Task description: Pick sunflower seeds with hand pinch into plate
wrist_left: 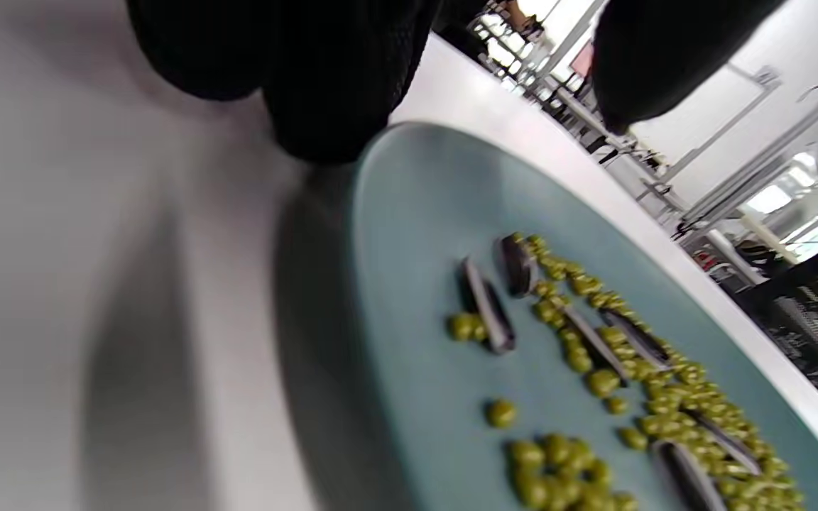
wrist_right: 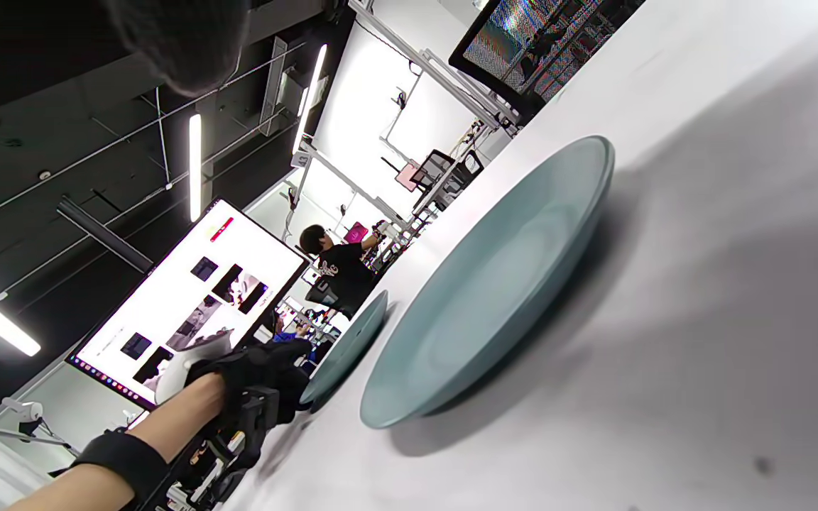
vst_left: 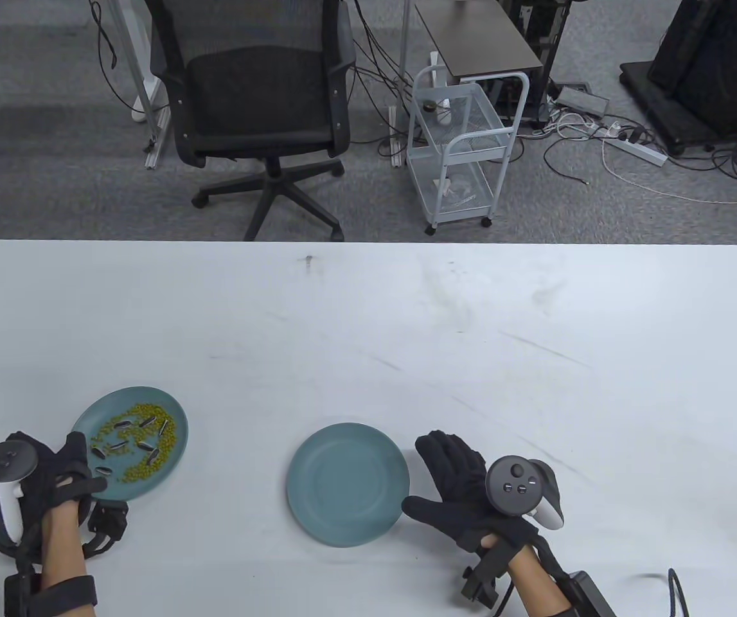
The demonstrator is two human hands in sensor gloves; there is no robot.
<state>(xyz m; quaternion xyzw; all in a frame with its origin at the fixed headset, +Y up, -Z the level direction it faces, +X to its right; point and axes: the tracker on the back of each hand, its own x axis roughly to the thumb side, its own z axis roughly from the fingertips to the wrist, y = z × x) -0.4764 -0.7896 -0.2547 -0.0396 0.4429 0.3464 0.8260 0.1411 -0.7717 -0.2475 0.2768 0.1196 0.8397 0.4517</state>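
- My left hand grips the seed plate rim, near left on the scuffed white bench.
- My right hand rests open beside the empty plate.
- Office chair, wire cart beyond.

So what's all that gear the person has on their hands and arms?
Both hands wear black fabric gloves: the left hand and the right hand. A tracker like a game controller is strapped to the back of each: a dark ring-shaped top with buttons and a white handle. The forearms are bare, with black straps and boxes near the wrists. A black cable trails by the right arm.
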